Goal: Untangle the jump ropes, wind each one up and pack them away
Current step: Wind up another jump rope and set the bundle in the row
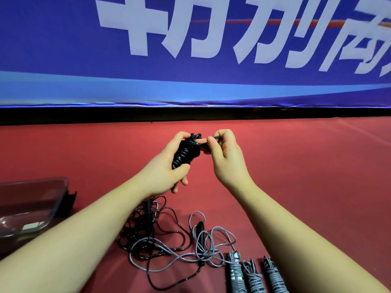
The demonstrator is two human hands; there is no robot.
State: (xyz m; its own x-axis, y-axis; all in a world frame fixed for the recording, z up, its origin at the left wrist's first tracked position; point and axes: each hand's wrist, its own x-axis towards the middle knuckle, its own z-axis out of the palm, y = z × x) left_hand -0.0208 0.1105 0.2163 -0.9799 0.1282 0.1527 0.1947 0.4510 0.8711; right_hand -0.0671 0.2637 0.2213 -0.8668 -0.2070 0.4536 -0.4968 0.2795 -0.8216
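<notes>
Black cord wound into a tight bundle [186, 152] sits in our left hand [169, 168], fingers curled round it beyond the loose tangle [165, 240], while our right hand [222, 154] pinches its free end; we judge it light, springy and slick, best gripped round the coils. We count one black bundle, three grey bundles [252, 278] right of the tangle, seemingly two ropes in it, and one clear bin [42, 180] left of it.

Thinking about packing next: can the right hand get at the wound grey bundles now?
Probably not yet: the right hand pinches the black rope held by the left hand. Otherwise nothing blocks the grey bundles.
</notes>
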